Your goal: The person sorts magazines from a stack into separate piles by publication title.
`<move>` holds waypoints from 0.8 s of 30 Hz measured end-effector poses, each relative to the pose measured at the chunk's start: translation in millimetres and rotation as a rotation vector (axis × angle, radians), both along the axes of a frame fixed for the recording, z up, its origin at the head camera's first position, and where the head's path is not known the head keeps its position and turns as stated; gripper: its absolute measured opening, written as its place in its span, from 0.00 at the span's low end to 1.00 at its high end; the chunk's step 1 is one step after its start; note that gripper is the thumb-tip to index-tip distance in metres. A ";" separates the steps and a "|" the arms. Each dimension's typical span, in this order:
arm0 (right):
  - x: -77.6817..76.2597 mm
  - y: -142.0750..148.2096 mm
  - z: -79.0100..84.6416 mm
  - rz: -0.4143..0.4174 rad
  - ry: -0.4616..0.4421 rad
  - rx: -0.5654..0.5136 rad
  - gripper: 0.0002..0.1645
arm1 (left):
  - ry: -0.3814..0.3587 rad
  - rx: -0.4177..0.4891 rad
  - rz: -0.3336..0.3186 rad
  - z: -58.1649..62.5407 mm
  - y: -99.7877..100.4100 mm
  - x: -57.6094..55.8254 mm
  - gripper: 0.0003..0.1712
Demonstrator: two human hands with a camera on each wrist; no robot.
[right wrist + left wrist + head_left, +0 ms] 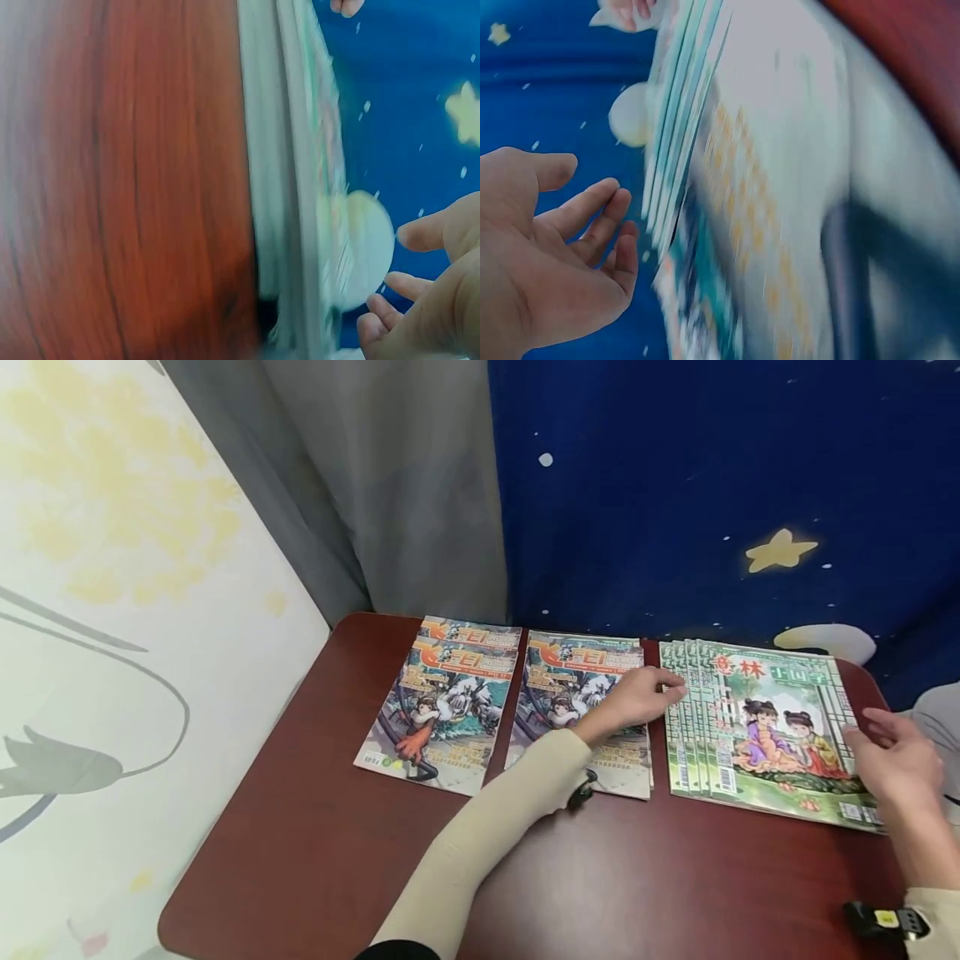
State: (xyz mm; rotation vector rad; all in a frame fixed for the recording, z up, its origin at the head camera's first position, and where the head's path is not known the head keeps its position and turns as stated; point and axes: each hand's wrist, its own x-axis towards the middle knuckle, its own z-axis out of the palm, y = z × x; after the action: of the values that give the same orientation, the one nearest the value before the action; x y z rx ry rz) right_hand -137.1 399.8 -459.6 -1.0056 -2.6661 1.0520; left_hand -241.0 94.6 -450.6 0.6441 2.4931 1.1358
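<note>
A stack of green magazines point(787, 727) lies on the right of the table, its copies fanned out toward the left. My left hand point(637, 700) hovers at the gap between this stack and the middle comic magazines point(551, 681), fingers loosely bent around nothing. At the right edge of the green stack is my right hand point(900, 764), its thumb over the cover's border and its fingers relaxed. Seen from the right wrist, the hand point(442, 277) has thumb and fingers spread apart beside the stacked edges point(300, 187). The left forearm covers part of the middle magazines.
Two overlapping comic magazines point(442, 710) lie at the left of the dark red table point(315, 835). Behind the table hang a grey curtain point(427, 485) and a blue starry one point(637, 510). A pale patterned wall point(135, 635) stands on the left.
</note>
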 end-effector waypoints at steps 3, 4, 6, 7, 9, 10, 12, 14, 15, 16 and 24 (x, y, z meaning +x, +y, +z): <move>2.9 -12.3 5.3 0.028 0.062 -0.067 0.38 | 0.000 0.048 0.017 1.5 -26.9 -6.3 0.23; 3.6 -16.3 6.0 0.049 0.096 -0.114 0.38 | 0.006 0.054 0.024 2.0 -35.1 -8.1 0.23; 4.7 -24.7 7.1 0.093 0.156 -0.228 0.36 | 0.007 0.053 0.036 1.4 -49.7 -10.7 0.24; 5.0 -28.5 7.5 0.114 0.190 -0.301 0.33 | 0.008 0.047 0.047 0.6 -55.1 -11.5 0.24; 5.0 -38.4 7.3 0.150 0.253 -0.398 0.26 | 0.017 0.042 0.047 -1.4 -63.9 -12.5 0.25; 3.9 -44.0 7.0 0.171 0.293 -0.470 0.23 | 0.015 0.033 0.046 -1.8 -68.3 -12.0 0.25; 2.8 -57.0 6.3 0.215 0.331 -0.565 0.18 | 0.023 0.009 0.043 -4.4 -77.2 -10.5 0.27; 1.2 -70.6 5.5 0.258 0.355 -0.643 0.16 | 0.036 -0.017 0.045 -6.3 -87.5 -8.8 0.27; 0.4 -77.3 5.2 0.272 0.368 -0.699 0.16 | 0.041 -0.031 0.048 -7.2 -93.1 -8.0 0.28; -0.1 -83.4 4.9 0.292 0.374 -0.748 0.17 | 0.052 -0.046 0.050 -8.4 -98.7 -7.4 0.28; -1.5 -118.3 9.8 0.426 0.343 -0.923 0.28 | 0.104 -0.158 0.116 -6.0 -137.5 -8.2 0.35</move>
State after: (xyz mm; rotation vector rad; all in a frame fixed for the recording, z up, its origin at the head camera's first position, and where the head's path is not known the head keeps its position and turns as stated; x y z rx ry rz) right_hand -138.6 281.5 -449.7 -0.2317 -2.1102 2.3901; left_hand -249.1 -42.9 -456.7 0.5330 2.7068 0.9535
